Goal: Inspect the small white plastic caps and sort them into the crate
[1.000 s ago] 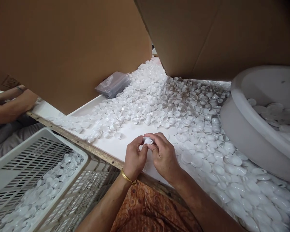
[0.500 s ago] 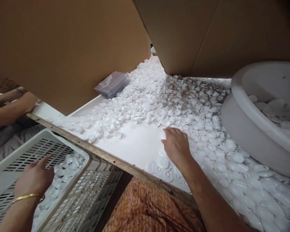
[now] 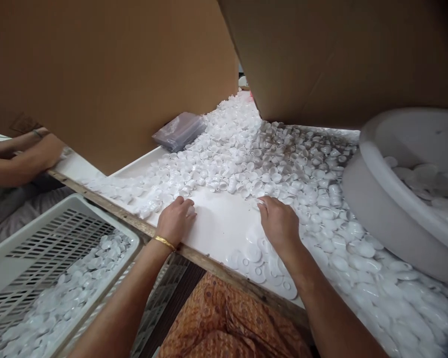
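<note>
- Head view: the crate (image 3: 41,233) at left is part full of white pieces (image 3: 70,293).
- Next, the left hand (image 3: 176,220) rests curled on the table (image 3: 216,223); I cannot tell if it holds anything.
- Then the right hand (image 3: 278,224) touches a cup (image 3: 260,201); its grip is unclear.
- Many cups (image 3: 246,159) and saucers (image 3: 358,263) lie loose.
- Cups point every way; the touched cup is too small to tell.

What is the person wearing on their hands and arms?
No gloves, and no sleeves in view. The left hand has a thin gold bangle round its wrist. The right hand and its wrist wear nothing.
</note>
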The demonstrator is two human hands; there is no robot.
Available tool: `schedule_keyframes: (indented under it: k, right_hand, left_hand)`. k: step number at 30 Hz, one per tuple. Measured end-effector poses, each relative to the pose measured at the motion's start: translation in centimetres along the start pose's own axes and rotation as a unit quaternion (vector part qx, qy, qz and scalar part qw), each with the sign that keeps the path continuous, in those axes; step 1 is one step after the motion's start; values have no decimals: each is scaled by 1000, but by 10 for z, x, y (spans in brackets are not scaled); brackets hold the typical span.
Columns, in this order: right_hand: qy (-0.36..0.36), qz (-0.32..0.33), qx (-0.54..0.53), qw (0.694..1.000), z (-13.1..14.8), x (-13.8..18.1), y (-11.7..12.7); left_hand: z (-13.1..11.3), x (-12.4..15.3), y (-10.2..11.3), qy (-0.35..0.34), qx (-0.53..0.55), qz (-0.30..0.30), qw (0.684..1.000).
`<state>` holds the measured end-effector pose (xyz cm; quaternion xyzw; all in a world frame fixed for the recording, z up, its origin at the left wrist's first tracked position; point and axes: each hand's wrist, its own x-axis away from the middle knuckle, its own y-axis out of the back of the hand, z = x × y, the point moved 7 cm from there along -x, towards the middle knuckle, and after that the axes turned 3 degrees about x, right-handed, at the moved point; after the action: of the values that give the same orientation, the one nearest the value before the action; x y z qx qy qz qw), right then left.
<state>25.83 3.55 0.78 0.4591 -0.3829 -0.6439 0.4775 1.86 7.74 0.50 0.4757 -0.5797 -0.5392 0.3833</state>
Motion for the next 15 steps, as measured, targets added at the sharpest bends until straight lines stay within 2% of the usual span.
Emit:
schedule_keyframes:
  k: [3,8,11,13,15]
  right_hand:
    - [-36,0,-47,998,-2,-1,2]
    - [-21,24,-76,997,-1,0,-3]
    - [-49,6,-179,983,-6,-1,0]
    - [-90,23,-317,944,-7,-1,-4]
    - [-136,77,-461,873,0,3,-16]
  left_hand:
    - [-8,-1,-6,17,52,16,998]
    - [-29,1,-12,-7,166,42,985]
    - [-31,3,-12,2,231,38,972]
    - [-32,6,-13,27,292,43,955]
    - [-37,10,-11,58,374,36,925]
